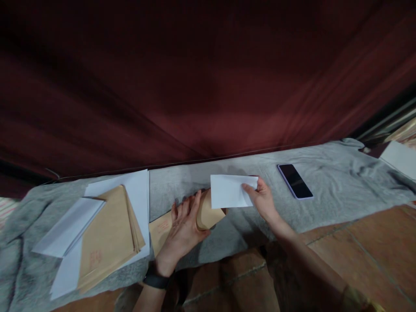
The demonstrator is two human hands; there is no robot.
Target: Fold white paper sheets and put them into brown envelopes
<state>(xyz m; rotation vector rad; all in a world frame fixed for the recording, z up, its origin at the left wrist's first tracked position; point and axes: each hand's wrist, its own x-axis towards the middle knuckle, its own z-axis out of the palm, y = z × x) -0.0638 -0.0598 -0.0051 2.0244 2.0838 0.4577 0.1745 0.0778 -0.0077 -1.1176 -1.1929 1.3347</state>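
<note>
My left hand (185, 225), with a black band (156, 279) at the wrist, lies across a brown envelope (159, 232). Its fingers reach over the far edge and the thumb is at the near edge, gripping the envelope. The envelope's right end bulges up beside the thumb. My right hand (262, 199) pinches a folded white sheet of paper (229, 193) by its right end, thumb on top. The sheet's left part is above the envelope's right end and hides some of it; whether it is inside cannot be made out.
On the left, several brown envelopes (108, 234) and folded white paper (66, 227) rest on larger white sheets (138, 182). A phone (295, 182) lies on the grey cloth (338, 186) to the right. Dark red fabric (208, 86) hangs behind; floor tiles (364, 247) show in front.
</note>
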